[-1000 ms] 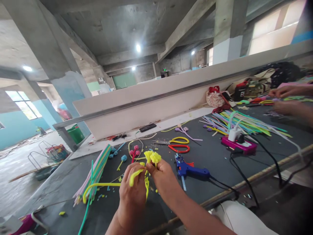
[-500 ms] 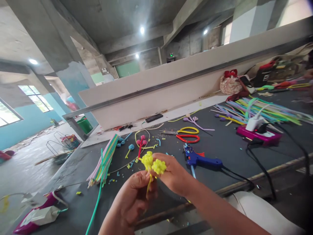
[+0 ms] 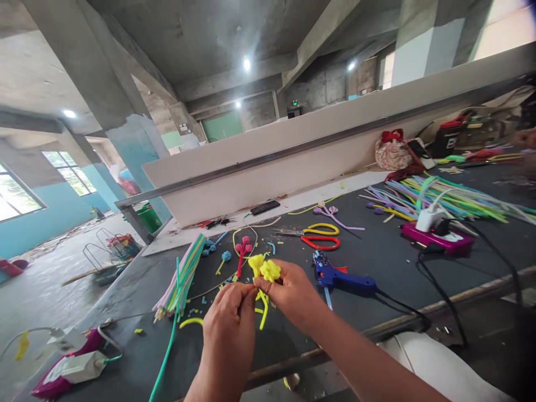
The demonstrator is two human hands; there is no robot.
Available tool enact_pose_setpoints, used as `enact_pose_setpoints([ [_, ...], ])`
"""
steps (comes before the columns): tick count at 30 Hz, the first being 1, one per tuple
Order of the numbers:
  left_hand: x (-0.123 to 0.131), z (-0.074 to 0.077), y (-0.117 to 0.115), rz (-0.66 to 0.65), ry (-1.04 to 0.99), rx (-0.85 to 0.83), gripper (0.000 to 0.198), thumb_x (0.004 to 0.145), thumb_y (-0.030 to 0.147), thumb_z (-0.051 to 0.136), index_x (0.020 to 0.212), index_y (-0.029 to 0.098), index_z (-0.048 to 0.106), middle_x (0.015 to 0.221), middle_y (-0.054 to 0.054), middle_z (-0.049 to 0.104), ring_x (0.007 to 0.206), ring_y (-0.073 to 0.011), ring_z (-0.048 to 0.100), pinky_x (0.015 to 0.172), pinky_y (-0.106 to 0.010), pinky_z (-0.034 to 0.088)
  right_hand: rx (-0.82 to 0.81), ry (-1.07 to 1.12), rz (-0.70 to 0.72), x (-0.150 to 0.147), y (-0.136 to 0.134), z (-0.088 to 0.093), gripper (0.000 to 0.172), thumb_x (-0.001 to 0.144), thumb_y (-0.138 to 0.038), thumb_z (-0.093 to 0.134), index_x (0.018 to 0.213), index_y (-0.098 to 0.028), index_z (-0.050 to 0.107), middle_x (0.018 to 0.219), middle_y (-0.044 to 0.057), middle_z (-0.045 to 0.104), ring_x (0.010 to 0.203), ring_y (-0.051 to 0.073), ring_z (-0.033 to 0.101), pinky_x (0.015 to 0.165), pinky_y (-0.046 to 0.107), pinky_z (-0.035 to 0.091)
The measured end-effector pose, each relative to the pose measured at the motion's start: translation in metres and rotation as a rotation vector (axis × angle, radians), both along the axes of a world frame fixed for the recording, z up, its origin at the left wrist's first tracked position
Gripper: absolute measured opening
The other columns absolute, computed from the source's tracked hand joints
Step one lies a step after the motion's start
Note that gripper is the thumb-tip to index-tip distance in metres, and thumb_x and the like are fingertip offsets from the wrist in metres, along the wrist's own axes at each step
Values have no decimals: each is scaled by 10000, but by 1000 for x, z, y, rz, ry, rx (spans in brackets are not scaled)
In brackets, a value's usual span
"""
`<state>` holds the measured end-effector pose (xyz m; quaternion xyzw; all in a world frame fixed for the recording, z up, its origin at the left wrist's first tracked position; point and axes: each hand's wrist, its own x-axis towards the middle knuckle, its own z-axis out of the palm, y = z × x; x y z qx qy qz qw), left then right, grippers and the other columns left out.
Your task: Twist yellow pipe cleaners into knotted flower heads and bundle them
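My right hand [image 3: 295, 290] pinches yellow pipe-cleaner flowers [image 3: 270, 271] by their base, with the blossoms standing above the thumb. Yellow stems [image 3: 263, 312] hang below them. My left hand [image 3: 232, 312] is closed right beside it, fingertips meeting the base of the flowers. Out of the left side of that fist pokes a yellow pipe cleaner [image 3: 191, 322]; the rest of it is hidden by the fingers. Behind the hands lie a pink pipe-cleaner flower [image 3: 243, 247] and a blue one [image 3: 226, 256]. Scissors [image 3: 320, 236] with yellow and red handles lie open farther back.
A blue glue gun [image 3: 345, 278] lies right of my hands, its cable running right. Pipe-cleaner bundles lie left [image 3: 184, 276] and far right [image 3: 456, 195]. Purple power strips sit at left [image 3: 62, 368] and right [image 3: 439, 237]. Small cut bits are scattered about the dark table.
My left hand has turned from palm up to knuckles up and closed near the flower base. A yellow pipe cleaner now sticks out on its left. The view has shifted slightly.
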<state>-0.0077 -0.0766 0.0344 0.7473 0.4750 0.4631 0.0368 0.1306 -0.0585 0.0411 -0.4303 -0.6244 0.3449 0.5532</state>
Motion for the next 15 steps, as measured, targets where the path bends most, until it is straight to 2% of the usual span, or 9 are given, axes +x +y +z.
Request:
enact_pose_setpoints([
  [3, 2, 3, 3, -23, -66, -150, 178, 809, 256, 538, 677, 190, 638, 610, -4, 586, 581, -147, 520, 540, -239, 373, 10, -19, -12, 1, 1, 0, 198, 687, -176, 556, 534, -200, 433, 554, -39, 394, 550, 128, 342, 496, 247, 243],
  [5, 3, 4, 7, -89, -177, -342, 180, 788, 282, 553, 664, 174, 627, 535, 21, 503, 502, -115, 434, 477, -216, 303, 25, -29, -2, 3, 1, 0, 201, 672, -133, 539, 529, -199, 415, 565, -38, 400, 563, 129, 351, 501, 248, 238],
  [8, 2, 6, 15, -245, -395, -730, 239, 728, 382, 619, 661, 156, 581, 446, 75, 358, 398, -61, 264, 407, -193, 181, 42, -13, 63, 6, 1, 2, 234, 671, -133, 555, 523, -196, 386, 580, -39, 398, 577, 123, 351, 516, 246, 253],
  [11, 0, 9, 22, -449, -576, -1045, 374, 624, 472, 704, 604, 160, 498, 410, 96, 321, 364, -30, 186, 376, -189, 119, -28, 57, 173, 10, 2, 3, 248, 667, -212, 620, 543, -196, 406, 585, -48, 390, 566, 112, 337, 518, 240, 267],
  [13, -3, 12, 26, -567, -644, -1150, 411, 594, 477, 732, 587, 157, 475, 418, 91, 336, 363, -19, 193, 370, -185, 115, -101, 127, 233, 10, 3, 2, 225, 656, -262, 653, 583, -192, 451, 593, -50, 403, 566, 109, 342, 528, 240, 282],
  [15, -6, 14, 30, -604, -637, -1178, 419, 585, 473, 747, 597, 149, 481, 431, 89, 344, 362, -12, 205, 366, -178, 110, -153, 200, 259, 9, 4, 0, 181, 665, -283, 653, 640, -183, 503, 613, -46, 433, 579, 110, 362, 552, 243, 300],
])
